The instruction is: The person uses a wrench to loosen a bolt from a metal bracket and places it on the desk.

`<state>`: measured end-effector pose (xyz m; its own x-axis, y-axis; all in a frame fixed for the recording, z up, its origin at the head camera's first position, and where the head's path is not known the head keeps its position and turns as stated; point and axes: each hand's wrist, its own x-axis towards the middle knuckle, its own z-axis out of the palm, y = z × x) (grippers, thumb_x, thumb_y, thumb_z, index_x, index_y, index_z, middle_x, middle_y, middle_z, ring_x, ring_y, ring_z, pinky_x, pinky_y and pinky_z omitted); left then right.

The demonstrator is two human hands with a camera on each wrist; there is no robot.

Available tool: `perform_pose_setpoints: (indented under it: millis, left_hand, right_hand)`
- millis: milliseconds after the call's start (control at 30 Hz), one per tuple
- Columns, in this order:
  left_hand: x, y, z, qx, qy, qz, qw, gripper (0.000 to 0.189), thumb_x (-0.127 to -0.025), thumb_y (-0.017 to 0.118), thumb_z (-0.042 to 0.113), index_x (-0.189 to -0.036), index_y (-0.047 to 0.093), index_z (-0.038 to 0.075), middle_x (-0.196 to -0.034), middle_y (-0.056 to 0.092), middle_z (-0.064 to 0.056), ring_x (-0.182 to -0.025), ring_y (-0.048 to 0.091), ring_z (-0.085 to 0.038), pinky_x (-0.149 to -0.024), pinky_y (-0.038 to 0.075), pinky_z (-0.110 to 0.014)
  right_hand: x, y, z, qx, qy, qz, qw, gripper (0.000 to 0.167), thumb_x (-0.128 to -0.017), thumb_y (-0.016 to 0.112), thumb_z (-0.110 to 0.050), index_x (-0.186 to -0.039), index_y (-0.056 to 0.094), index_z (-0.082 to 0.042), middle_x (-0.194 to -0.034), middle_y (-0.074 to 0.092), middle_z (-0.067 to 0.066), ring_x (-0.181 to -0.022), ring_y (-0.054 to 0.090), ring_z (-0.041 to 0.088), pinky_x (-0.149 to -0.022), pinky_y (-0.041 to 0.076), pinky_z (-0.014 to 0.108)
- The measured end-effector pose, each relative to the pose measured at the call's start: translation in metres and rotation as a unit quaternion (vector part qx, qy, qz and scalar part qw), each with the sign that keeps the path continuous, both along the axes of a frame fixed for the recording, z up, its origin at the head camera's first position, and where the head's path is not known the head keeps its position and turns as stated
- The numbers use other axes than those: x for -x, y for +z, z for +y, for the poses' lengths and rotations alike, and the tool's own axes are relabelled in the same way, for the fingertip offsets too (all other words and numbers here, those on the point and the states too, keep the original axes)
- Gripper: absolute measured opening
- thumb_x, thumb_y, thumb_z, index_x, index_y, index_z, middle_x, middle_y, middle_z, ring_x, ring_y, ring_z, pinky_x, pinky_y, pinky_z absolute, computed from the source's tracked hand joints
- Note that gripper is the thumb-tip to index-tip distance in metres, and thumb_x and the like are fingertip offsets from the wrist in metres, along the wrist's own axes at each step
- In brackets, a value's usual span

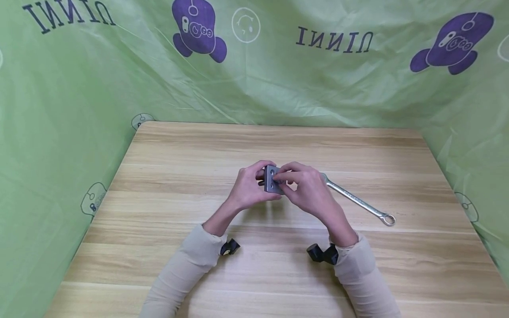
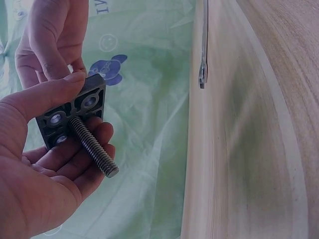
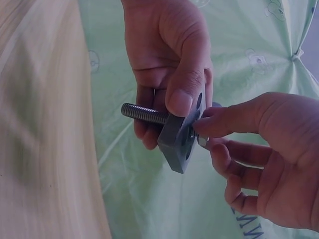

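Note:
Over the middle of the table, my left hand (image 1: 248,187) grips a grey square mounting plate (image 2: 75,105) by its edges. The plate has holes near its corners. A threaded bolt (image 2: 94,147) passes through its middle, its bare end pointing back past my left fingers. On the plate's other face, my right hand (image 1: 308,190) pinches a small shiny hex piece (image 3: 203,142) on the bolt between thumb and fingers. Those fingers partly hide it, so I cannot tell whether it is a nut or the bolt's head.
A long steel combination wrench (image 1: 358,201) lies on the wooden table (image 1: 179,176), right of my right hand, its ring end toward the near right. Green printed cloth (image 1: 278,97) hangs behind the table and along both sides. Small black devices sit at both wrists.

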<state>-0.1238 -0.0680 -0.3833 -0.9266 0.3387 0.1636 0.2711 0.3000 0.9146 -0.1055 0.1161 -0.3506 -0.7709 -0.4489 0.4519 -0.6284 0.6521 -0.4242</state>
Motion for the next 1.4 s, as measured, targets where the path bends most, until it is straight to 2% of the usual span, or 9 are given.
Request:
perform_pose_setpoints:
  millis: [333, 467, 567, 667, 767, 900, 1067, 1200, 1400]
  left_hand:
    - [-0.0002, -0.0002, -0.0002, -0.002, -0.001, 0.000, 1.0000, 0.066, -0.063, 0.089, 0.003, -0.123, 0.061, 0.002, -0.103, 0.076, -0.020, -0.100, 0.075, -0.030, -0.090, 0.060, -0.033]
    - [0.0001, -0.0008, -0.0003, 0.004, 0.001, 0.008, 1.0000, 0.065, -0.064, 0.089, 0.003, -0.122, 0.062, 0.003, -0.103, 0.076, -0.020, -0.100, 0.075, -0.030, -0.089, 0.061, -0.035]
    - [0.0003, -0.0007, -0.0004, 0.012, 0.004, 0.008, 0.9999, 0.065, -0.064, 0.090, 0.004, -0.123, 0.062, 0.004, -0.104, 0.076, -0.020, -0.100, 0.075, -0.031, -0.087, 0.061, -0.037]
    - [0.0000, 0.0000, -0.0002, 0.017, 0.006, -0.001, 0.9998, 0.066, -0.064, 0.090, 0.004, -0.123, 0.062, 0.005, -0.107, 0.076, -0.020, -0.101, 0.075, -0.030, -0.086, 0.061, -0.037]
    - [-0.0005, 0.0006, 0.0000, 0.019, 0.006, -0.009, 0.9998, 0.067, -0.063, 0.091, 0.005, -0.124, 0.061, 0.005, -0.108, 0.076, -0.020, -0.101, 0.075, -0.029, -0.086, 0.061, -0.036]
    - [-0.0011, 0.0008, 0.0002, 0.023, 0.006, -0.007, 0.9997, 0.068, -0.063, 0.091, 0.005, -0.124, 0.061, 0.005, -0.109, 0.076, -0.019, -0.102, 0.075, -0.029, -0.086, 0.061, -0.036]
    - [-0.0009, 0.0005, 0.0005, 0.023, 0.005, -0.007, 0.9997, 0.069, -0.063, 0.091, 0.005, -0.125, 0.061, 0.004, -0.109, 0.076, -0.019, -0.103, 0.075, -0.029, -0.088, 0.061, -0.038]
    - [-0.0002, -0.0001, 0.0008, 0.016, 0.001, -0.004, 0.9999, 0.068, -0.063, 0.091, 0.004, -0.125, 0.061, 0.004, -0.108, 0.076, -0.019, -0.102, 0.075, -0.029, -0.090, 0.060, -0.037]
    - [-0.0002, -0.0003, 0.0010, 0.009, -0.001, 0.006, 0.9999, 0.067, -0.063, 0.091, 0.003, -0.123, 0.061, 0.003, -0.108, 0.076, -0.019, -0.101, 0.075, -0.030, -0.089, 0.061, -0.035]
  right_hand:
    - [0.0018, -0.0029, -0.0004, 0.012, 0.022, 0.009, 0.9996, 0.018, -0.077, 0.075, 0.002, -0.089, 0.080, -0.010, -0.099, 0.074, 0.005, -0.082, 0.070, 0.021, -0.069, 0.056, 0.035]
    - [0.0013, -0.0022, 0.0000, 0.015, 0.019, 0.004, 0.9997, 0.018, -0.079, 0.079, -0.005, -0.096, 0.079, -0.010, -0.104, 0.072, 0.006, -0.085, 0.069, 0.020, -0.070, 0.056, 0.035]
    - [0.0002, -0.0007, -0.0004, 0.015, -0.008, -0.014, 0.9998, 0.027, -0.081, 0.082, -0.018, -0.107, 0.076, -0.010, -0.107, 0.072, 0.007, -0.081, 0.067, 0.019, -0.065, 0.053, 0.031]
    - [0.0001, 0.0005, -0.0017, 0.006, -0.054, -0.042, 0.9977, 0.036, -0.082, 0.082, -0.029, -0.111, 0.074, -0.008, -0.099, 0.072, 0.007, -0.074, 0.062, 0.018, -0.059, 0.046, 0.027]
    - [0.0007, 0.0010, -0.0034, -0.011, -0.091, -0.067, 0.9935, 0.035, -0.083, 0.080, -0.034, -0.106, 0.076, -0.008, -0.084, 0.072, 0.006, -0.067, 0.059, 0.017, -0.056, 0.043, 0.026]
    - [0.0011, 0.0005, -0.0047, -0.025, -0.106, -0.079, 0.9909, 0.028, -0.085, 0.078, -0.035, -0.099, 0.079, -0.010, -0.072, 0.070, 0.003, -0.061, 0.056, 0.014, -0.055, 0.043, 0.027]
    - [0.0005, -0.0002, -0.0040, -0.024, -0.091, -0.055, 0.9940, 0.024, -0.086, 0.078, -0.030, -0.098, 0.080, -0.010, -0.069, 0.069, 0.003, -0.058, 0.055, 0.012, -0.052, 0.041, 0.026]
    - [-0.0006, 0.0012, -0.0027, -0.018, -0.068, -0.044, 0.9966, 0.022, -0.083, 0.081, -0.022, -0.103, 0.080, -0.012, -0.078, 0.073, 0.004, -0.060, 0.059, 0.013, -0.051, 0.041, 0.025]
    - [-0.0018, 0.0026, -0.0015, -0.003, -0.044, -0.056, 0.9975, 0.022, -0.081, 0.081, -0.011, -0.103, 0.080, -0.013, -0.095, 0.076, 0.008, -0.070, 0.067, 0.017, -0.055, 0.048, 0.024]
